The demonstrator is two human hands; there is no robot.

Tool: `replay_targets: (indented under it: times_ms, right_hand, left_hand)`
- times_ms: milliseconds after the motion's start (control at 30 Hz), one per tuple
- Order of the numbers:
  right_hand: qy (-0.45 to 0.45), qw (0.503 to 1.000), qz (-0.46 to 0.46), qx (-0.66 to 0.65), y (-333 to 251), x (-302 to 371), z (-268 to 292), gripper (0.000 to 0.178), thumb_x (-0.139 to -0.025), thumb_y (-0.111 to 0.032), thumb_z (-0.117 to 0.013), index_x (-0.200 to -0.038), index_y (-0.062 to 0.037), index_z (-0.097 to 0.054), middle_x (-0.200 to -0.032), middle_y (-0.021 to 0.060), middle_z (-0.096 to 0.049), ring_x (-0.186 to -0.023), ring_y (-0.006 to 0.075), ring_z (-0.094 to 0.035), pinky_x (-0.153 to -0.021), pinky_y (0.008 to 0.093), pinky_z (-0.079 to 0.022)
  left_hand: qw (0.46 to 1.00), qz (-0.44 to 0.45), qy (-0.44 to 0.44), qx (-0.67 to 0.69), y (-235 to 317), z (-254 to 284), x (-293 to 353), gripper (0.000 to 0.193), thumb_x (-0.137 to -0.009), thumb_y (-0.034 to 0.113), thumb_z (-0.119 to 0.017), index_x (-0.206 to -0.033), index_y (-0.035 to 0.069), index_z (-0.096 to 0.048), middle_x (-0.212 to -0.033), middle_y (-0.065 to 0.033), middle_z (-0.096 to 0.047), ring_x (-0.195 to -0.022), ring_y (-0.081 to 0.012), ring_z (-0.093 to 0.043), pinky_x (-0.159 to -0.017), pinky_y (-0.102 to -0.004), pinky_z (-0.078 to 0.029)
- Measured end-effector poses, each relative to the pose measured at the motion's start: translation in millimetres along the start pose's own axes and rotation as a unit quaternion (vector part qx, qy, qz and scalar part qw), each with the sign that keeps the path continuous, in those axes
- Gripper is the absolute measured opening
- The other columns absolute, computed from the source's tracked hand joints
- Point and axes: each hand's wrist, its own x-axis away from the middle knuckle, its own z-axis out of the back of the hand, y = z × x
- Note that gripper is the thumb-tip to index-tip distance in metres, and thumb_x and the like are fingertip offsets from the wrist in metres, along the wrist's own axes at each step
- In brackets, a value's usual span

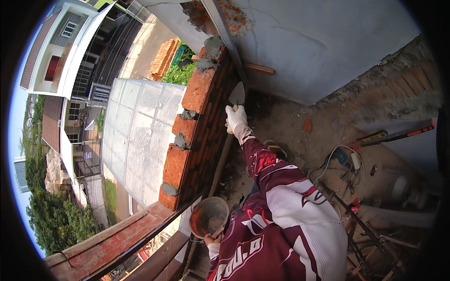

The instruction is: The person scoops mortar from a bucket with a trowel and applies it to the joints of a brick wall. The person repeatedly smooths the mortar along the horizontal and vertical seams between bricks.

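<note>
My right hand (pixel 236 119), in a white glove, is closed round the handle of a pointed trowel (pixel 237 93). The blade reaches away from me, beside the inner face of a low brick wall (pixel 199 91). Grey mortar (pixel 180 140) sits in the gaps between the orange bricks along its top. Lower down, the fingers of my left hand (pixel 212 240) are closed at the near rim of a round bucket (pixel 198 216). Grey mortar lies inside the bucket. My sleeve hides part of the left hand.
A plastered wall (pixel 290 51) with an upright metal bar (pixel 220 28) stands ahead. On the floor to the right are a corded power drill (pixel 343 157), a spirit level (pixel 398 136) and a broken brick piece (pixel 307 125). Beyond the low wall, a pale roof (pixel 140 122) lies below.
</note>
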Motion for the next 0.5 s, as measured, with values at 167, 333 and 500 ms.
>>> replay_targets:
  times_ms: [167,333,500]
  right_hand:
    - [-0.081,0.976,-0.061,-0.192,-7.7,-39.6,9.9,0.019,-0.091,-0.026,-0.066,-0.103,-0.0125,-0.059,-0.072,0.0007,-0.055,-0.052,0.0136,-0.054,-0.044,0.0342,-0.048]
    - [-0.103,0.979,-0.076,-0.156,-23.8,-37.5,-10.8,0.016,-0.09,-0.02,-0.069,-0.098,-0.0157,-0.056,-0.068,-0.0003,-0.052,-0.05,0.0147,-0.052,-0.045,0.0346,-0.046]
    - [-0.114,0.973,-0.111,-0.165,-15.2,-28.0,-38.5,0.023,-0.083,-0.008,-0.069,-0.089,-0.0183,-0.05,-0.07,0.0022,-0.052,-0.049,0.018,-0.053,-0.043,0.038,-0.046]
  left_hand:
    - [1.0,0.004,0.002,0.002,4.1,-10.1,20.4,0.02,-0.09,0.016,-0.059,-0.106,0.004,-0.059,-0.111,-0.0151,-0.062,-0.108,-0.0337,-0.059,-0.093,-0.058,-0.053]
    - [1.0,0.013,0.019,0.012,-3.5,-7.9,42.2,0.019,-0.092,0.019,-0.057,-0.106,0.006,-0.058,-0.112,-0.0149,-0.061,-0.111,-0.0351,-0.058,-0.095,-0.0601,-0.051]
    - [0.999,0.012,0.027,0.012,-5.5,-20.8,59.8,0.018,-0.094,0.021,-0.056,-0.107,0.007,-0.058,-0.112,-0.0146,-0.06,-0.114,-0.0366,-0.057,-0.098,-0.0622,-0.05]
